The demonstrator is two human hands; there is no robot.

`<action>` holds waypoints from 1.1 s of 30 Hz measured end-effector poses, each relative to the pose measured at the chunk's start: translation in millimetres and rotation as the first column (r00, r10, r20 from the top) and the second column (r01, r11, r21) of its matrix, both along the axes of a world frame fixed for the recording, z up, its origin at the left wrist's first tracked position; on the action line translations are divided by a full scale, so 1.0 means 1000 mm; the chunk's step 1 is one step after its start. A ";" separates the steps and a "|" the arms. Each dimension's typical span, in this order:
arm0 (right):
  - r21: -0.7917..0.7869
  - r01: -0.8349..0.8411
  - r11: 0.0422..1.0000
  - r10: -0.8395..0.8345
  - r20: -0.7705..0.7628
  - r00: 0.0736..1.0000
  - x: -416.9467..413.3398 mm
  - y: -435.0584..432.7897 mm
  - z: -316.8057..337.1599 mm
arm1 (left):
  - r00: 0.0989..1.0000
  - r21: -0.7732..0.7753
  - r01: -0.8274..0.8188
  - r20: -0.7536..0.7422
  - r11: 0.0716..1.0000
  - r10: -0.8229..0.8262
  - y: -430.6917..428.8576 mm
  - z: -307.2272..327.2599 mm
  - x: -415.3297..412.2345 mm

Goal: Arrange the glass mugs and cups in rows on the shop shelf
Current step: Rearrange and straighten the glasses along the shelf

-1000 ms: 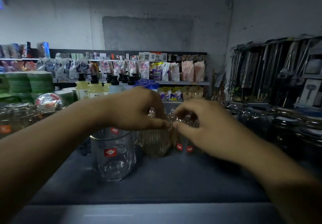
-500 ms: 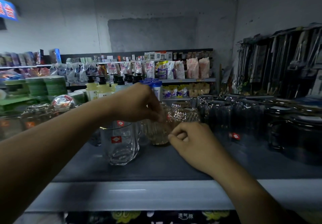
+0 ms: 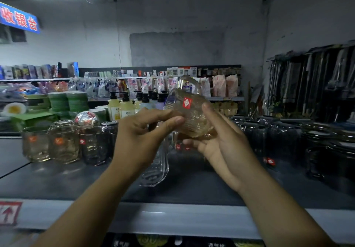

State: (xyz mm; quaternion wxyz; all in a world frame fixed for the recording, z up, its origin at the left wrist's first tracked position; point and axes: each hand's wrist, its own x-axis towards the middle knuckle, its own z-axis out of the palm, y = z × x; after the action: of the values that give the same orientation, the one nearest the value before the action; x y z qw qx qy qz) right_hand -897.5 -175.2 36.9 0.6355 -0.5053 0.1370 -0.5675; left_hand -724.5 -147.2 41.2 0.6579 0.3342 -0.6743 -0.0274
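A ribbed amber glass cup point(image 3: 190, 112) with a red sticker is lifted and tilted above the dark shelf point(image 3: 76, 181). My right hand point(image 3: 224, 143) cups it from below and behind, its fingers curled round the base. My left hand point(image 3: 146, 137) pinches the cup's near side with thumb and fingers. Below my left wrist a clear wavy glass mug point(image 3: 156, 166) stands on the shelf, partly hidden. To the left stands a row of glass cups point(image 3: 63, 144) with red and orange stickers.
Dark glass mugs and jars point(image 3: 278, 141) crowd the shelf's right side. Behind are pump bottles point(image 3: 120, 107), green stacked plates point(image 3: 67, 102) and packed goods on far shelves. Hanging utensils point(image 3: 317, 81) fill the right wall. The shelf's pale front edge point(image 3: 172, 218) runs across below.
Both hands have lifted the amber ribbed cup off the shelf and tilted it; earlier they were low among the standing glasses. The camera has tipped upward.
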 end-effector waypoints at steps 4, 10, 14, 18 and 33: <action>-0.207 0.280 0.938 -0.320 -0.195 0.927 -0.005 -0.004 0.010 | 0.979 0.003 -0.109 0.176 0.994 0.107 0.010 -0.013 0.012; -0.640 0.340 0.689 -0.720 -0.550 0.424 -0.025 -0.010 0.047 | 0.795 -0.095 -0.411 0.449 0.907 0.407 0.017 -0.041 0.051; -0.734 0.179 0.655 -0.755 -0.644 0.122 -0.012 -0.012 0.060 | 0.792 -0.066 -0.379 0.493 0.923 0.360 0.013 -0.053 0.059; -0.738 0.080 0.670 -0.736 -0.674 -0.066 0.007 -0.020 0.061 | 0.808 -0.068 -0.363 0.474 0.929 0.351 0.013 -0.055 0.058; -0.729 0.005 0.684 -0.707 -0.665 -0.242 0.045 -0.047 0.027 | 0.813 -0.056 -0.362 0.469 0.931 0.344 0.012 -0.059 0.061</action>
State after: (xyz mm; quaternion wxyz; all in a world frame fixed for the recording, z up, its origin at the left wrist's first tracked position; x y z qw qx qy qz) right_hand -852.2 -221.8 63.6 -0.0408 -0.8071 0.5579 -0.1891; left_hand -663.7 -135.5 -17.7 0.4615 0.4618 -0.7393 0.1649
